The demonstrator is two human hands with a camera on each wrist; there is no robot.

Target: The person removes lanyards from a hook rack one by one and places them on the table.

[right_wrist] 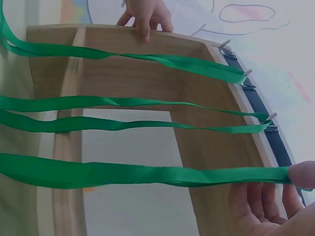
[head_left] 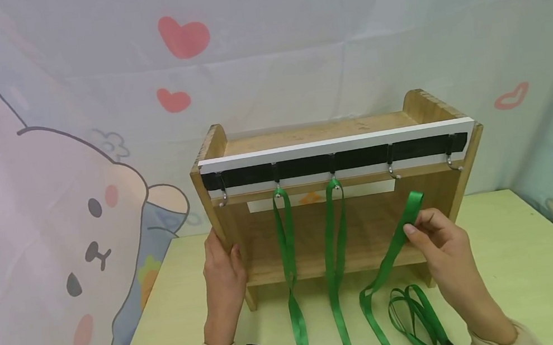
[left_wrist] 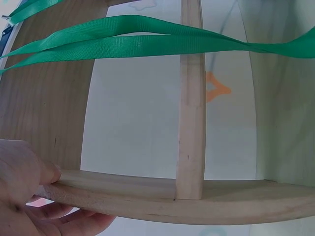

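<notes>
left hand on the shelf, right hand pinching a green lanyard

edges and room, from your left: the pale-green tabletop (head_left: 501, 244) reaches out past both sides of the light-brown, two-tier wooden shelf (head_left: 264, 247). along its upper front runs a white board with a black strip (head_left: 301, 167) and five silver metal hooks. a flat green ribbon lanyard (head_left: 288, 250) hangs from the second hook and a matching green lanyard (head_left: 331, 256) from the third; a gap widens upward between that one and the ribbon you hold.

hard to see: the left wrist view cuts off much of your left hand (head_left: 222, 274). the lower ends of the lanyards run to the bottom edge of the head view. a loosely looped green lanyard (head_left: 424, 308) on the tabletop is partly covered by the black mount at your right wrist. in the right wrist view, the fourth hook is hard to make out beside your thumb.

grip: your left hand grasps the shelf's left side panel, thumb inside, fingers outside. your right hand (head_left: 441, 242) pinches the held green lanyard (head_left: 393, 250) near its top; the folded end pokes up past your thumb, just below the fourth hook (head_left: 390, 167) and apart from it, while the rest slants down to the left.
</notes>
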